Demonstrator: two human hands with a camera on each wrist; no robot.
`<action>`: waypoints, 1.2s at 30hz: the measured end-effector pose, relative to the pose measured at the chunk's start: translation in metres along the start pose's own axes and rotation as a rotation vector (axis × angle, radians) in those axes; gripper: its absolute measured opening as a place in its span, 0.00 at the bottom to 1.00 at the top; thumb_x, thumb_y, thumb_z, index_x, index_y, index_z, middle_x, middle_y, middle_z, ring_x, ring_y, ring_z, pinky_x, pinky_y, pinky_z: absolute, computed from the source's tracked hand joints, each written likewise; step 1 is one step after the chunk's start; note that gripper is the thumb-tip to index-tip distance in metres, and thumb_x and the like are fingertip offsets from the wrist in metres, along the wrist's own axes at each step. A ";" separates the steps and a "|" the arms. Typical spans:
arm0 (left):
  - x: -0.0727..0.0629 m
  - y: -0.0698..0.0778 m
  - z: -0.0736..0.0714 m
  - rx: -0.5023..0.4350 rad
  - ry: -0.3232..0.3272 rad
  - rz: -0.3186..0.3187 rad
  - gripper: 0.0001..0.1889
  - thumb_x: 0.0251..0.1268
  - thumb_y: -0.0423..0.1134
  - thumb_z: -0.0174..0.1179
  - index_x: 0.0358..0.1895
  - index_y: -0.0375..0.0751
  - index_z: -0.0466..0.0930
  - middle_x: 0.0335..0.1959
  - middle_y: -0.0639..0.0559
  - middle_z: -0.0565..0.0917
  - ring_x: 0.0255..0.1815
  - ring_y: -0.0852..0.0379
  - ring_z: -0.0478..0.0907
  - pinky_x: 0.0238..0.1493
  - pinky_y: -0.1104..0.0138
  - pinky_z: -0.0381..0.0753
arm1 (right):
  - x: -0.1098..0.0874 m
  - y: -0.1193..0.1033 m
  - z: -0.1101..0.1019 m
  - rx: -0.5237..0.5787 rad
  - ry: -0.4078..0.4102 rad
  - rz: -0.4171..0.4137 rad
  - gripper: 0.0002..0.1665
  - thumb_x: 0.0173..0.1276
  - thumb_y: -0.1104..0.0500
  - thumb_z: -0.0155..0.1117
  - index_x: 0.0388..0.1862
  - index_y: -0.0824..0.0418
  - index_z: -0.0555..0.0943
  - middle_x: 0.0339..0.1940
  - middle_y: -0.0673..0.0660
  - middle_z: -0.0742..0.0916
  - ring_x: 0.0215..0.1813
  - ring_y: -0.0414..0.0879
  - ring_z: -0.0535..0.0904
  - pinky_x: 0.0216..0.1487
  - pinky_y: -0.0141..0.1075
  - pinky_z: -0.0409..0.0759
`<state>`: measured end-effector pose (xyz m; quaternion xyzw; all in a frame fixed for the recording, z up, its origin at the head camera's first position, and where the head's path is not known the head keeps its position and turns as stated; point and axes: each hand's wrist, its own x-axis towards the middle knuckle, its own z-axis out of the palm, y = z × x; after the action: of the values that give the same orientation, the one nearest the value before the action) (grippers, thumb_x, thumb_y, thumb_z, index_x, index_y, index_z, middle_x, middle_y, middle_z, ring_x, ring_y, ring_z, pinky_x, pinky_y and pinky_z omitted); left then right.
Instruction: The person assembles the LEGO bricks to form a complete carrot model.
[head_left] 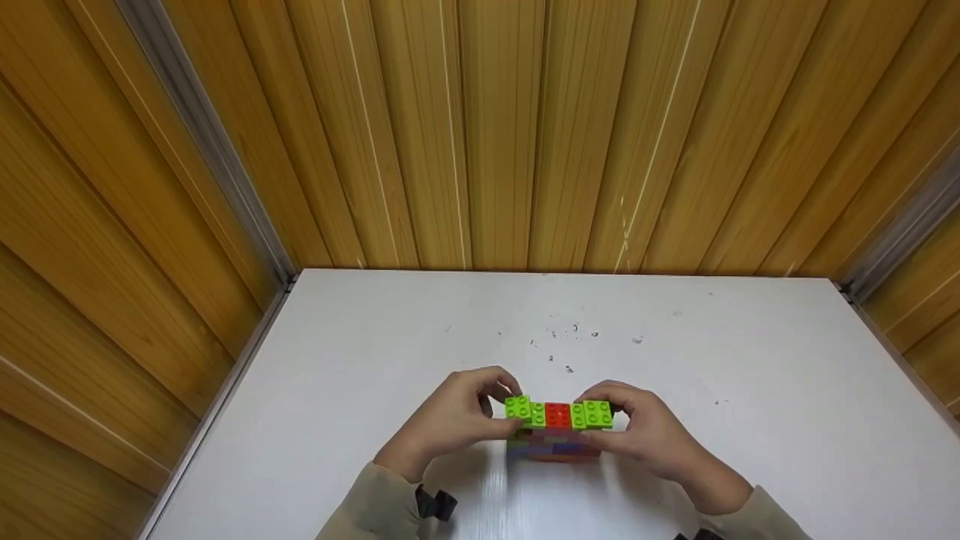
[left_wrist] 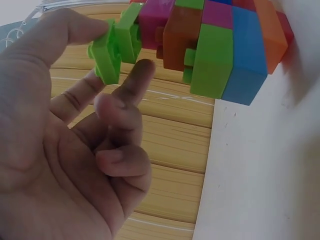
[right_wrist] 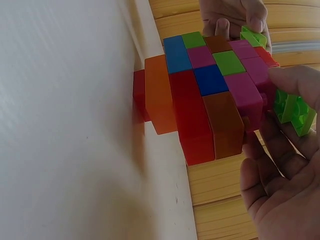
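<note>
A built block of toy bricks stands on the white table near its front, its stacked layers (right_wrist: 210, 80) blue, red, orange, brown, pink and green. Along its top, green bricks flank a red brick (head_left: 557, 415). My left hand (head_left: 469, 412) pinches the green brick (left_wrist: 106, 55) at the left end, thumb in front and index finger behind. That brick sits a step higher than the narrow green brick (left_wrist: 128, 35) beside it. At the right end, my right hand (head_left: 645, 427) grips the upper part, its thumb against a pink brick (right_wrist: 257, 75), below the overhanging green brick (head_left: 598, 414).
The white table (head_left: 375, 322) has small dark marks (head_left: 570, 349) beyond the hands. Wood-patterned panels (head_left: 495, 135) rise at the back and both sides, with metal strips (head_left: 217, 135) at the corners.
</note>
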<state>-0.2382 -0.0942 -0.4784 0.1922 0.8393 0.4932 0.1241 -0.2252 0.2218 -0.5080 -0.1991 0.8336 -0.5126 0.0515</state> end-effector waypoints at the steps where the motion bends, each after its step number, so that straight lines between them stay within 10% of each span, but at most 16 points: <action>1: 0.000 0.001 0.000 0.006 0.002 -0.004 0.13 0.65 0.44 0.81 0.50 0.62 0.90 0.48 0.61 0.92 0.37 0.59 0.82 0.40 0.67 0.81 | 0.000 0.000 0.000 0.001 -0.001 0.000 0.19 0.67 0.54 0.87 0.55 0.49 0.91 0.55 0.50 0.93 0.51 0.38 0.84 0.55 0.33 0.83; 20: 0.000 0.004 0.004 -0.062 0.024 -0.010 0.09 0.75 0.51 0.74 0.49 0.54 0.91 0.40 0.58 0.88 0.36 0.59 0.77 0.39 0.68 0.77 | 0.000 0.000 -0.001 0.012 -0.008 0.013 0.19 0.67 0.54 0.87 0.54 0.50 0.91 0.57 0.51 0.93 0.54 0.39 0.84 0.57 0.34 0.82; 36: 0.002 0.004 0.016 -0.352 0.021 -0.174 0.14 0.72 0.45 0.73 0.47 0.37 0.94 0.35 0.53 0.92 0.25 0.60 0.78 0.31 0.70 0.82 | 0.000 0.001 -0.001 0.017 -0.009 0.009 0.19 0.68 0.54 0.87 0.55 0.50 0.91 0.58 0.52 0.92 0.53 0.39 0.84 0.56 0.34 0.82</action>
<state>-0.2330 -0.0788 -0.4824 0.0890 0.7548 0.6218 0.1892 -0.2254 0.2228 -0.5089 -0.1971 0.8298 -0.5187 0.0592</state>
